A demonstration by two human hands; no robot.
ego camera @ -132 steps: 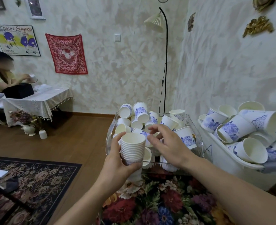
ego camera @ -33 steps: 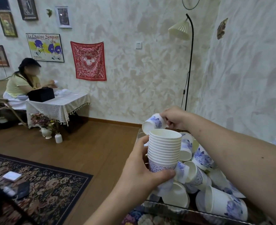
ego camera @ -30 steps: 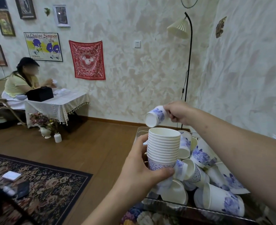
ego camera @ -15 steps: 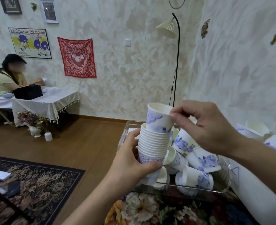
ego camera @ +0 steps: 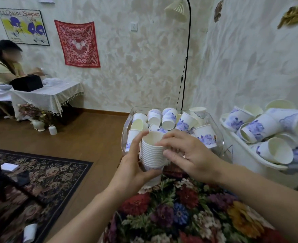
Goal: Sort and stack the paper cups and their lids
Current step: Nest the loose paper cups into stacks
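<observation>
- Left hand [ego camera: 132, 165] is gripping the nested cup stack [ego camera: 152, 154], upright above the floral surface [ego camera: 179, 216], near its far edge.
- Right hand [ego camera: 188, 155] is pinching the stack's rim, fingers curled.
- Loose cups are lying in the clear bin [ego camera: 125, 137] behind.

Left hand [ego camera: 130, 171]: bare, no ring, no watch; forearm unsleeved, lower centre. Right hand [ego camera: 190, 155]: bare, unadorned; forearm unsleeved, lower right.
</observation>
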